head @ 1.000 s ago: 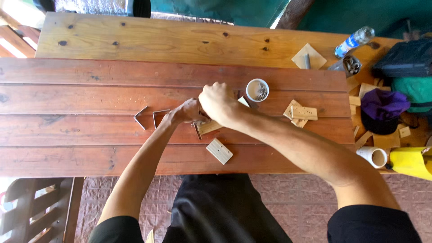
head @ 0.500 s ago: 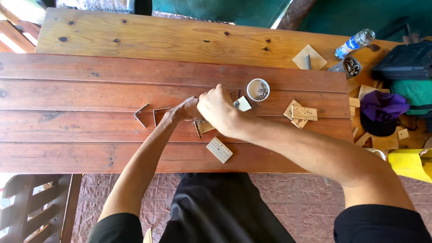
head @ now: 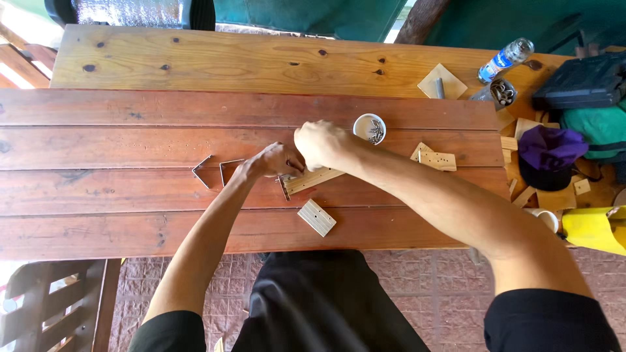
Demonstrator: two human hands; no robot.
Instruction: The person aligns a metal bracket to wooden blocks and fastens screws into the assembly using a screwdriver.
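Note:
My left hand (head: 272, 160) and my right hand (head: 321, 144) meet at the middle of a red-brown plank table (head: 130, 195). Under them lies a light wooden strip (head: 314, 179) with a metal angle bracket (head: 285, 188) at its left end. My left hand pinches the strip's left end by the bracket. Curled above the strip, my right hand keeps its fingers closed on something too small to make out. A small white cup of screws (head: 370, 128) stands just right of my right hand.
Two loose metal brackets (head: 213, 171) lie left of my hands. A small wooden block (head: 317, 217) sits near the front edge, more drilled blocks (head: 435, 158) to the right. A bottle (head: 505, 59), purple cap (head: 552, 147) and wood offcuts (head: 555, 197) crowd the right side.
My right hand has shifted slightly left, from near the screw cup back over the wooden strip. My left hand has stayed on the strip's end.

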